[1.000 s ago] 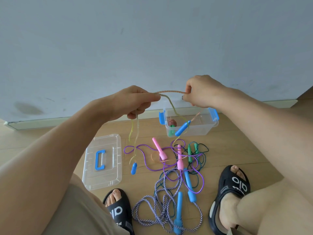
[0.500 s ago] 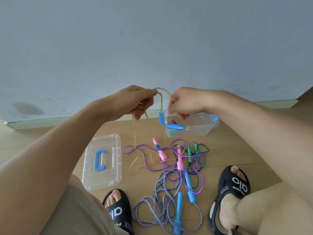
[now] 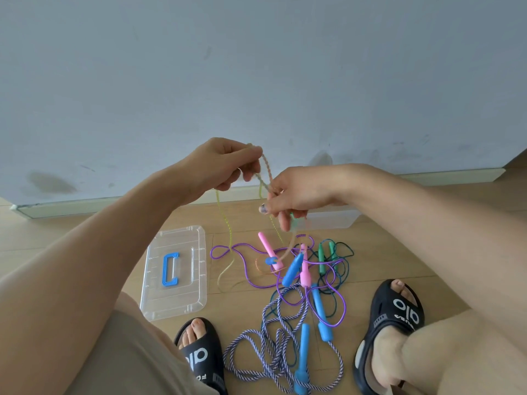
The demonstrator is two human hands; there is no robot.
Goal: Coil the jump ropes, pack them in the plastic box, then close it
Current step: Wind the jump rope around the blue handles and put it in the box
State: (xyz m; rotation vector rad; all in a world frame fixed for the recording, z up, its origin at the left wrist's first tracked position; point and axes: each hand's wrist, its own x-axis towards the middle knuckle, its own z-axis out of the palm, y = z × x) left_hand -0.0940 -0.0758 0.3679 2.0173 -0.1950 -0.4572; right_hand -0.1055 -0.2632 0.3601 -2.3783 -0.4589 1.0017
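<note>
A thin yellow-green and pink jump rope [image 3: 229, 229] hangs in loops from both hands, raised in front of the wall. My left hand [image 3: 221, 163] pinches its upper loops. My right hand [image 3: 296, 192], just below and to the right, grips lower strands. One of its blue handles [image 3: 291, 269] dangles above the floor pile. The clear plastic box [image 3: 336, 219] stands by the wall, mostly hidden behind my right hand. On the floor lie a purple rope with pink handles [image 3: 266, 249], a dark rope with green handles [image 3: 321, 258] and a striped rope with blue handles [image 3: 304, 343].
The clear lid [image 3: 196, 269] with a blue handle lies flat on the wooden floor at left. My feet in black slippers [image 3: 201, 357] [image 3: 396, 317] flank the rope pile. A white wall and baseboard [image 3: 85, 203] close off the far side.
My right hand moved left and down toward my left hand, gathering another loop of the rope. The blue handle dropped from box height down over the floor pile.
</note>
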